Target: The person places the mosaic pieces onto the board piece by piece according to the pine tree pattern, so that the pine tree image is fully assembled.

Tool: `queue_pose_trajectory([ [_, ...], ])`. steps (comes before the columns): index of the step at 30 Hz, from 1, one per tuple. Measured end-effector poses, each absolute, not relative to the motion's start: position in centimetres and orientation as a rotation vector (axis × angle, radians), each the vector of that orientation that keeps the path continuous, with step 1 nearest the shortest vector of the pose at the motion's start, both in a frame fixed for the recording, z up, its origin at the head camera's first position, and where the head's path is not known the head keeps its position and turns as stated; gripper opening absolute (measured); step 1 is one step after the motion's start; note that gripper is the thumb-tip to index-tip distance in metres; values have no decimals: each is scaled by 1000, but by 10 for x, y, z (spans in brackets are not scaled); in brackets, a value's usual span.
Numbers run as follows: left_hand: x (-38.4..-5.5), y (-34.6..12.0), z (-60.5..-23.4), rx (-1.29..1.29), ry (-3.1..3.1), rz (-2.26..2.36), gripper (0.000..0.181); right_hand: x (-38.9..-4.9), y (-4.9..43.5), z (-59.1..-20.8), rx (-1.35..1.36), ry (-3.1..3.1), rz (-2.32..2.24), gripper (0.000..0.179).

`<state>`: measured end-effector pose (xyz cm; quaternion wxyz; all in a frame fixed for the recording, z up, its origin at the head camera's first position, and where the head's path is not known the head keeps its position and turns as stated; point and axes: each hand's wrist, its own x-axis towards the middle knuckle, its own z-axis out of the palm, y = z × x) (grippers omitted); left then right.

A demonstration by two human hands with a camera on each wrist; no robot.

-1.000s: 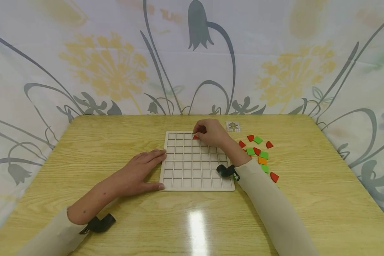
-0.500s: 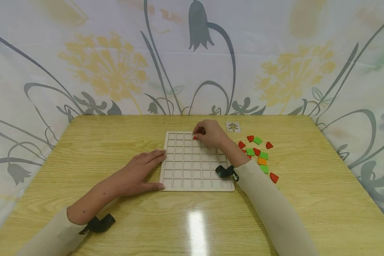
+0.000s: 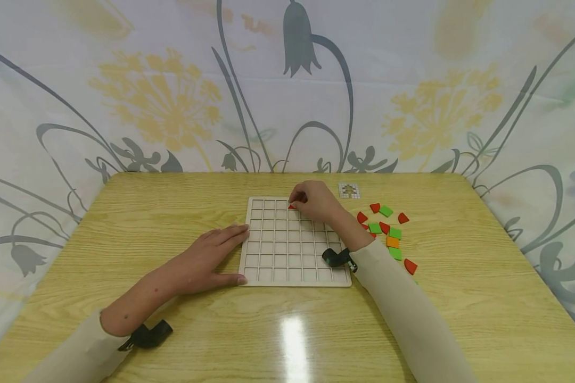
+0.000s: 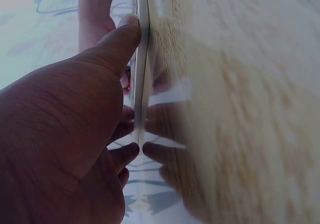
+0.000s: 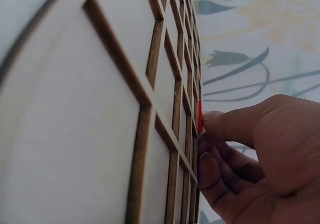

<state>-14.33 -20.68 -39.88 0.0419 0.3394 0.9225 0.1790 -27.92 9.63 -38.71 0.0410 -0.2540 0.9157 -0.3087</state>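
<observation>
Fingers (image 5: 209,169) of the right hand (image 3: 316,201) pinch a flat red piece (image 3: 291,207); left hand (image 3: 205,260), spread, touches a pale gridded wooden board (image 3: 280,248).

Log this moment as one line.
left grip: touching grid board, left edge; right grip: pinching red piece, far row; loose pieces: right of board; patterned card: beyond pieces

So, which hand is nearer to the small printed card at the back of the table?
Right. The right hand is just left of the printed card, at the board's far edge; the left hand is farther off, at the board's left edge.
</observation>
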Motion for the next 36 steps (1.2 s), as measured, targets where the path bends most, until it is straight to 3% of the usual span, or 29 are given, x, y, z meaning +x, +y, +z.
queue_pose_trajectory([
  [36, -143, -207, -399, 1039, 2816, 536, 93, -241, 159, -361, -885, 2850, -862, 18],
])
